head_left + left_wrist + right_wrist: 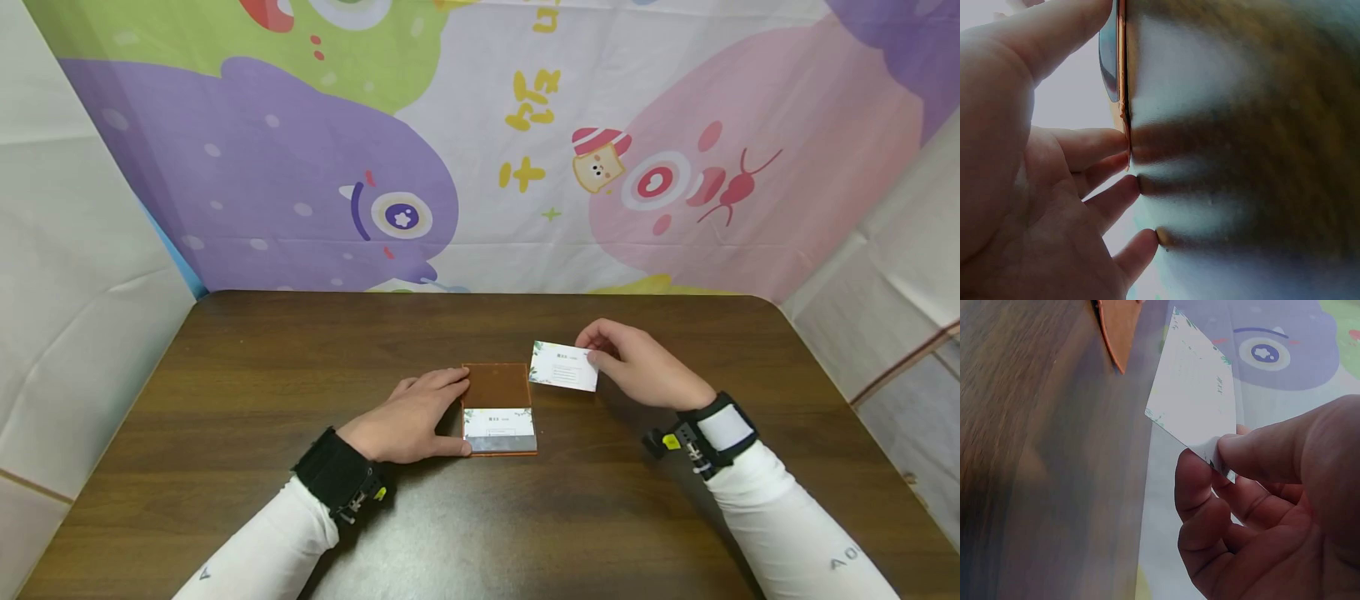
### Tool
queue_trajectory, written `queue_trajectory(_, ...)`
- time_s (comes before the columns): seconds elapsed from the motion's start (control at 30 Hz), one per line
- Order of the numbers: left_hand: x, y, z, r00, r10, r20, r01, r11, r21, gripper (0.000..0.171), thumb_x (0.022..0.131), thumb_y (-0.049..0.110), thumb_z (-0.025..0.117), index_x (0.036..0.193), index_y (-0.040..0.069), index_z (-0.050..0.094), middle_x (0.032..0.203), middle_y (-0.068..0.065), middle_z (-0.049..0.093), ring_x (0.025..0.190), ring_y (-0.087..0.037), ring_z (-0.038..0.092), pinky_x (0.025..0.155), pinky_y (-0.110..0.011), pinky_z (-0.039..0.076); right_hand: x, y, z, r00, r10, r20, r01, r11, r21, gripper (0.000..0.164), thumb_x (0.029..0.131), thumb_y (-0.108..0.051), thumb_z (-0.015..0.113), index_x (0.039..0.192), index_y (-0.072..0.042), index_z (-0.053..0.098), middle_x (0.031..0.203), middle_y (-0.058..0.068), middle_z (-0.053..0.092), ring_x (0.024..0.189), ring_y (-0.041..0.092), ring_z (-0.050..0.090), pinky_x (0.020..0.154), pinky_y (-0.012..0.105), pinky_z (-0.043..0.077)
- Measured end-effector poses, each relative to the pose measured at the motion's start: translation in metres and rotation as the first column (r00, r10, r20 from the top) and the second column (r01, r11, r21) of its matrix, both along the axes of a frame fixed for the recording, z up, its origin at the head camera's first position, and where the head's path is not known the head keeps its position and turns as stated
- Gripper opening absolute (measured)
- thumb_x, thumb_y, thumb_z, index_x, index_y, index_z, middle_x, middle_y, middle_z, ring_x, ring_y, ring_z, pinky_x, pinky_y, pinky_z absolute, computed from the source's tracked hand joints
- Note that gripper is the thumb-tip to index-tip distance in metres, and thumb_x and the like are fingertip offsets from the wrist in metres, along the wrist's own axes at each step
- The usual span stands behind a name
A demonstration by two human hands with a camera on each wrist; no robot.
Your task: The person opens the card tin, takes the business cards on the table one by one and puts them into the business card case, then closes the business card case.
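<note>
A brown card holder (497, 385) lies spread open on the wooden table, its lower half holding a white printed card (498, 423) behind a clear pocket. My left hand (411, 417) rests at the holder's left side, thumb at the lower half and fingers at the upper half. In the left wrist view, those fingers are extended, with fingertips (1124, 142) right at the holder's thin edge. Up and to the right of the holder, my right hand (645, 363) pinches another white business card (564, 367) by its right end, between thumb and fingers. Green leaf prints decorate that card's corners.
The dark brown table (300, 350) reaches back to a cartoon-printed curtain (510, 233). Pale cloth panels (82, 275) stand on both sides. Each wrist wears a black strap (333, 473) with a small camera.
</note>
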State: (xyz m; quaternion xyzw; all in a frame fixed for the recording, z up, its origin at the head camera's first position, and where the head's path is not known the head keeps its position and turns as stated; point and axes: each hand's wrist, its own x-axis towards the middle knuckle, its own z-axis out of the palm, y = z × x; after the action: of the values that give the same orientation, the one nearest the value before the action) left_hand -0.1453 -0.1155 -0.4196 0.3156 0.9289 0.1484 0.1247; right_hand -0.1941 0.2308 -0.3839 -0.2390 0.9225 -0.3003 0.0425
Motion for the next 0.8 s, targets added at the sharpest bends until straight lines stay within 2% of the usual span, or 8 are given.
queue_trajectory(0.8, 0.000, 0.000, 0.001, 1.000, -0.002, 0.000, 0.002, 1.000, -0.001, 0.094, 0.089, 0.062, 0.063, 0.157, 0.006, 0.032, 0.163, -0.006, 0.023, 0.148, -0.024, 0.020, 0.112, -0.051, 0.022, -0.004, -0.038, -0.006, 0.998, 0.068, -0.007, -0.068, 0.997, -0.043, 0.011, 0.099, -0.014, 0.060, 0.110, -0.017, 0.061, 0.097, -0.002, 0.061, 0.088, 0.017, 0.055, 0.078, 0.031, 0.049)
